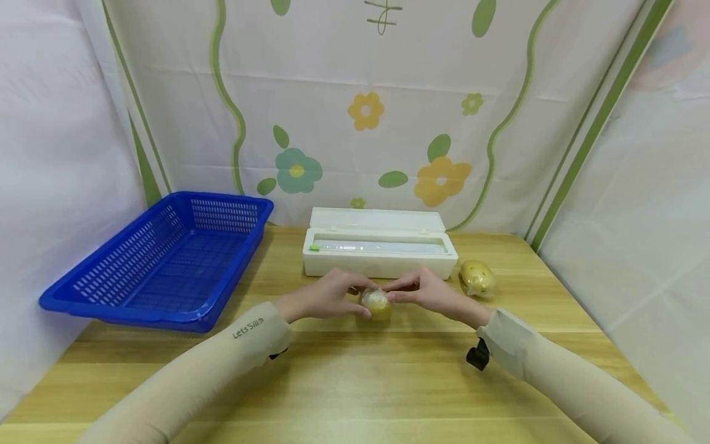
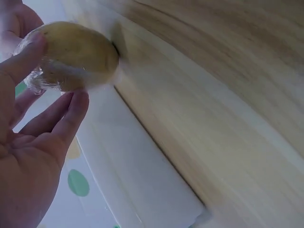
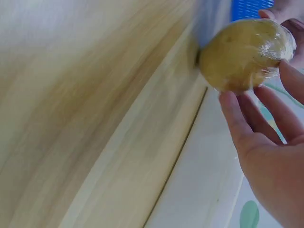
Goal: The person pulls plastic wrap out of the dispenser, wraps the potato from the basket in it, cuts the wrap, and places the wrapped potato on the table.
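A yellow potato (image 1: 378, 308) with clear plastic wrap bunched over its top is between my two hands, close to the wooden tabletop. My left hand (image 1: 333, 295) holds its left side, thumb in front and fingers behind. From the other side my right hand (image 1: 426, 291) pinches the wrapped potato with its thumb and fingertips. In the left wrist view the film gathers in shiny creases at one end of the potato (image 2: 78, 54). The right wrist view shows the potato's smooth yellow side (image 3: 232, 59). Just behind the hands stands a white plastic-wrap dispenser (image 1: 379, 266), its lid raised.
Right of the dispenser lies another potato (image 1: 477, 279), shiny as if wrapped in film. A blue plastic basket (image 1: 202, 317) stands on the left. A green slider (image 1: 314, 248) sits on the dispenser's left end. Flowered fabric (image 1: 333, 80) hangs behind the wooden table (image 1: 366, 382).
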`<action>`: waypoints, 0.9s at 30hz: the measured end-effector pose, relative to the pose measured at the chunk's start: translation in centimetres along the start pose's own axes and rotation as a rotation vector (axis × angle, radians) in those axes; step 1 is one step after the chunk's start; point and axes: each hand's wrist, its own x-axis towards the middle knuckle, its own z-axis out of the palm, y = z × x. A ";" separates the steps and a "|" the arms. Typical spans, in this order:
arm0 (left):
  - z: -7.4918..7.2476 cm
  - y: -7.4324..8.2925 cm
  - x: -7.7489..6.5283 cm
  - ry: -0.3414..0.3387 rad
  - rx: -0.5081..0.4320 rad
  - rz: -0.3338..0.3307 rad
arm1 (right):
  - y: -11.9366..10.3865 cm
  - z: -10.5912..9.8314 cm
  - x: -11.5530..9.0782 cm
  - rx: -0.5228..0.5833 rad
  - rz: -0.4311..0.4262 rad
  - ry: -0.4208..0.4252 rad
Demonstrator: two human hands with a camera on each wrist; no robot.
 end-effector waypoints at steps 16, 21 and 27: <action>2.5 -0.1 -0.2 0.043 -0.356 -0.333 | 0.1 1.4 -1.7 0.012 0.055 0.080; 2.5 -0.1 -0.1 0.098 -0.212 -0.294 | 0.2 2.0 -2.1 -0.070 -0.045 0.028; 2.6 0.0 -0.1 0.016 -0.134 -0.230 | 0.1 3.0 -1.6 -0.230 -0.084 0.029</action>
